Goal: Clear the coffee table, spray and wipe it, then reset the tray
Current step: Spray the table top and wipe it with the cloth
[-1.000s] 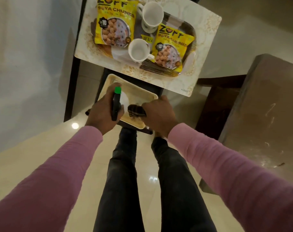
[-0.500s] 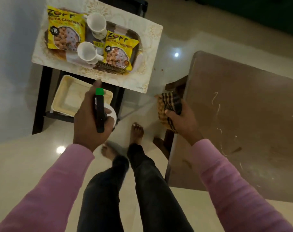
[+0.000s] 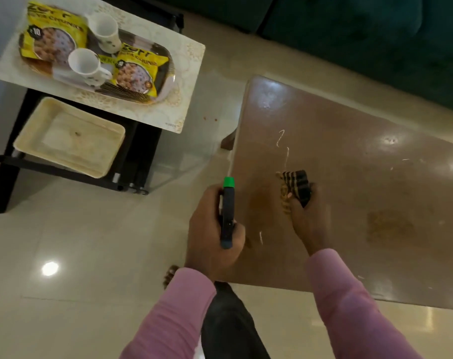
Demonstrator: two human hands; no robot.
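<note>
1. The left hand [image 3: 212,229] grips the spray bottle [image 3: 228,213], its green nozzle pointing to twelve o'clock; the right hand [image 3: 306,224], at its three o'clock, clutches a striped cloth [image 3: 296,183];
2. At ten o'clock, well apart, the tray [image 3: 167,73] holds cups [image 3: 84,64] and snack packets [image 3: 136,73] on a side table [image 3: 191,60];
3. Both hands hover over the coffee table [image 3: 362,190], spreading towards three o'clock.

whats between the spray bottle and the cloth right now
Head view: nothing stands between the spray bottle and the cloth, only bare coffee table surface carrying a faint brownish smudge.
</note>
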